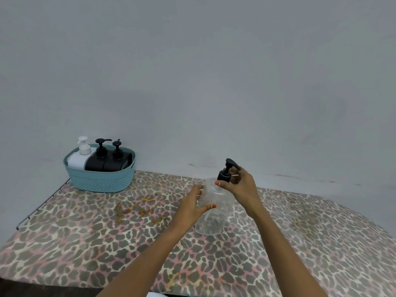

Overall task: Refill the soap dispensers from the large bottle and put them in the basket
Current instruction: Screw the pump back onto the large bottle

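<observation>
Head view: basket [100,181] holds three dispensers [97,162]; left hand [190,207] holds clear dispenser [224,202].

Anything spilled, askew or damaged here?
Yes: orange-brown blotches stain the leopard-print table cover left of the clear plastic pump bottle. They look like dried spills. Nothing else stands out.

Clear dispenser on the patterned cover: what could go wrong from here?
1. The clear dispenser stands on a soft-looking patterned cover; if the left hand loosens its grip while the right hand works the black pump, it could tip.
2. The basket already holds three dispensers, so a fourth may fit tightly.
</observation>
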{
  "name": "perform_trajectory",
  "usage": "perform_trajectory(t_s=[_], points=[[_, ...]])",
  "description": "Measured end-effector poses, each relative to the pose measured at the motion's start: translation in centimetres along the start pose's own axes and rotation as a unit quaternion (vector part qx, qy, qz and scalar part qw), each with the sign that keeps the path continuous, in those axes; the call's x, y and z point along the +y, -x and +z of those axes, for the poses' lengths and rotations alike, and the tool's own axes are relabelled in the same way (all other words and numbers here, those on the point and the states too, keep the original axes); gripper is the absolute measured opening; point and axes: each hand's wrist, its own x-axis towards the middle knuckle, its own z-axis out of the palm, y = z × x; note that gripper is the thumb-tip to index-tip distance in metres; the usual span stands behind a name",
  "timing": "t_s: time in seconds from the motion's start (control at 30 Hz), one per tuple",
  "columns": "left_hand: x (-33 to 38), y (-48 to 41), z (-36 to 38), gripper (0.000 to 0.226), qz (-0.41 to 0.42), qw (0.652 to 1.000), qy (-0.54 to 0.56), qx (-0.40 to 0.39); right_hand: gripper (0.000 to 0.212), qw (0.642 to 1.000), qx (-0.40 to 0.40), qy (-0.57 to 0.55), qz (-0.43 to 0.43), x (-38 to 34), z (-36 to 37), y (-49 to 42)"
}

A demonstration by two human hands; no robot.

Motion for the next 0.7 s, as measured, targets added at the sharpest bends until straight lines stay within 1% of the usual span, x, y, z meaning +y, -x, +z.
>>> perform_trajectory(t_s=[0.07, 0.13, 0.17, 0.23, 0.3, 0.33, 0.37, 0.4, 0.43, 0.5, 0.57, 0.6, 0.63, 0.67, 0.7], points=[[0.0, 0.0, 0.0, 0.051, -0.001, 1.000, 0.001, -0.002, 0.042, 0.996, 0.063, 0.054, -0.021, 0.2, 1.0, 0.1], [-0.1, 0.1, 0.0, 0.051, -0.003, 1.000, 0.000, -0.001, 0.045, 0.994, 0.075, 0.073, -0.041, 0.3, 1.8, 0.2], [-0.1, 0.1, -0.1, 0.053, -0.003, 1.000, -0.003, 0.001, 0.045, 0.995, 0.057, 0.077, -0.041, 0.3, 1.8, 0.1], [0.0, 0.0, -0.1, 0.055, -0.005, 1.000, -0.005, 0.001, 0.047, 0.998, -0.027, 0.055, -0.012, 0.1, 1.1, 0.1], [0.1, 0.0, -0.1, 0.051, -0.004, 1.000, 0.002, -0.003, 0.041, 0.992, -0.128, -0.015, 0.010, -0.2, -0.2, 0.2], [0.2, 0.0, -0.1, 0.050, -0.003, 1.000, 0.007, -0.004, 0.038, 0.985, -0.163, -0.048, 0.009, -0.3, -0.9, 0.3], [0.2, 0.1, -0.1, 0.050, -0.002, 1.000, 0.009, -0.005, 0.037, 0.982, -0.177, -0.067, 0.004, -0.3, -1.3, 0.3], [0.2, 0.1, -0.1, 0.050, -0.002, 1.000, 0.008, -0.005, 0.036, 0.983, -0.170, -0.073, 0.003, -0.3, -1.5, 0.3], [0.1, 0.1, 0.0, 0.050, -0.002, 1.000, 0.007, -0.004, 0.033, 0.987, -0.143, -0.067, 0.006, -0.3, -1.4, 0.2], [0.1, 0.1, 0.0, 0.050, -0.002, 1.000, 0.008, -0.003, 0.030, 0.998, -0.059, -0.018, 0.007, -0.2, -0.6, 0.1], [0.2, 0.1, -0.1, 0.050, -0.003, 1.000, 0.008, -0.003, 0.039, 0.999, 0.022, 0.034, -0.002, -0.1, 0.6, 0.1], [0.2, 0.1, 0.0, 0.050, -0.002, 1.000, 0.008, -0.004, 0.043, 0.998, 0.050, 0.045, -0.008, 0.0, 1.1, 0.2], [0.1, 0.1, 0.0, 0.051, 0.000, 1.000, 0.007, -0.004, 0.045, 0.997, 0.059, 0.052, -0.017, 0.1, 1.4, 0.2], [0.1, 0.1, -0.1, 0.051, 0.000, 1.000, 0.005, -0.003, 0.045, 0.997, 0.050, 0.057, -0.024, 0.2, 1.5, 0.2], [0.1, 0.1, -0.1, 0.050, -0.002, 1.000, 0.003, -0.002, 0.044, 0.998, 0.023, 0.059, -0.024, 0.2, 1.5, 0.3]])
